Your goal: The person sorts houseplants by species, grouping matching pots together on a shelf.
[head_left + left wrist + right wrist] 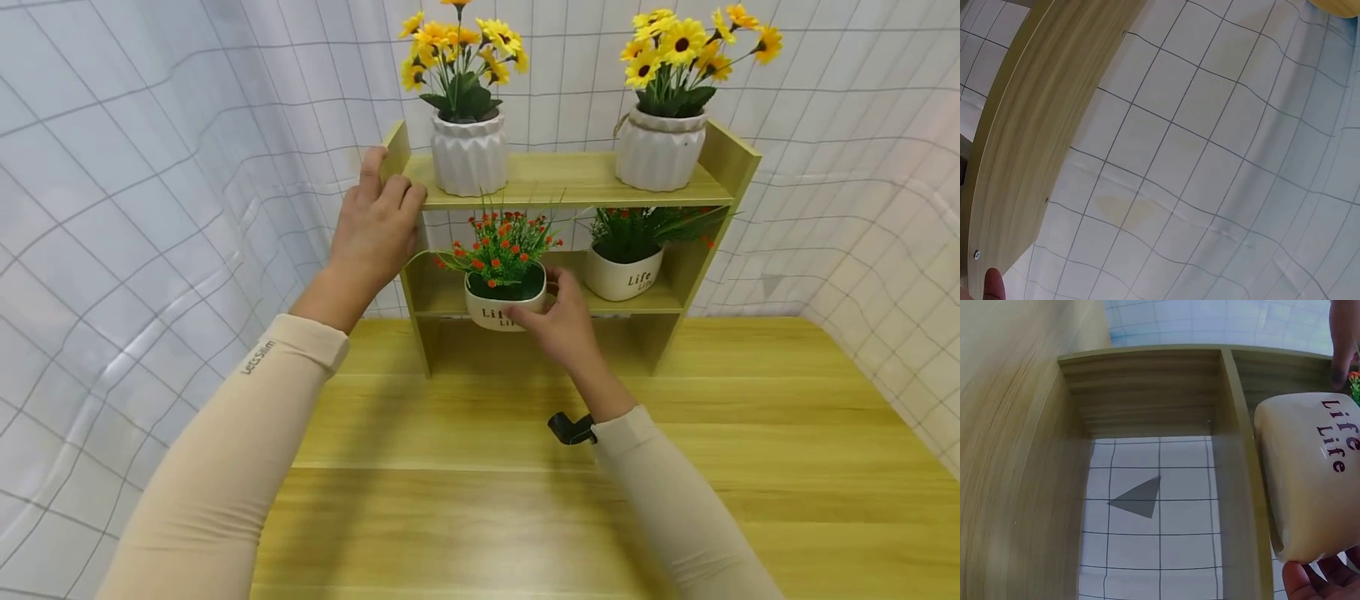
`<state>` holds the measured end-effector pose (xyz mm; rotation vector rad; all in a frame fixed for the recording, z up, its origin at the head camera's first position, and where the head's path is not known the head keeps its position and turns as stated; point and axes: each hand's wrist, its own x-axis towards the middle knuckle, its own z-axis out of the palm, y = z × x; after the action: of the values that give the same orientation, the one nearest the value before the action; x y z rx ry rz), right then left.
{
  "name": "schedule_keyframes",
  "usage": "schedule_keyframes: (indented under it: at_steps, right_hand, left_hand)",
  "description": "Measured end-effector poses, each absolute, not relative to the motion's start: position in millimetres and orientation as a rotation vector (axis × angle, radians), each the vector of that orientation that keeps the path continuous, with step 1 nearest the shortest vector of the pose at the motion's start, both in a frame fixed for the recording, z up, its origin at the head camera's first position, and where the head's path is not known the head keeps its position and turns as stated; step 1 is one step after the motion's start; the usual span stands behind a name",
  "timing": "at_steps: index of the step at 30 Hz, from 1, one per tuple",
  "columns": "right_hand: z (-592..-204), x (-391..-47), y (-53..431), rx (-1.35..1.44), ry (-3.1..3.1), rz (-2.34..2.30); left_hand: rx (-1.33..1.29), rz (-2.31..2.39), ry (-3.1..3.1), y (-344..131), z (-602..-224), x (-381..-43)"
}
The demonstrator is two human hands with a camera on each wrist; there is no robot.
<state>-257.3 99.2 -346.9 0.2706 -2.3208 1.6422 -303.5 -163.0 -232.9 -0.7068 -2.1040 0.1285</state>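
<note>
My right hand (566, 325) holds a white flowerpot with small red flowers (504, 312) by its right side, thumb on the front and fingers behind. The pot, lettered "Life" in the right wrist view (1316, 469), is at the front of the middle board on the left. My left hand (378, 221) grips the upper left corner of a small wooden shelf (558, 179), fingers over the edge. In the left wrist view its thumb (994, 287) shows by the side panel (1035, 125).
Two fluted white pots with yellow flowers (470, 154) (660, 150) stand on the top board. Another "Life" pot (626, 271) sits on the middle board at right. The shelf stands on a wooden tabletop (450, 517), with a white gridded curtain (225, 167) around.
</note>
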Motion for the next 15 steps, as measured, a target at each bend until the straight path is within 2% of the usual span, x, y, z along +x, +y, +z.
schedule_keyframes:
  at_steps: [15]
  right_hand:
    - [-345, -286, 83, 0.340, -2.378, 1.702]
  left_hand:
    - [-0.679, 0.156, -2.157, -163, -232, -302]
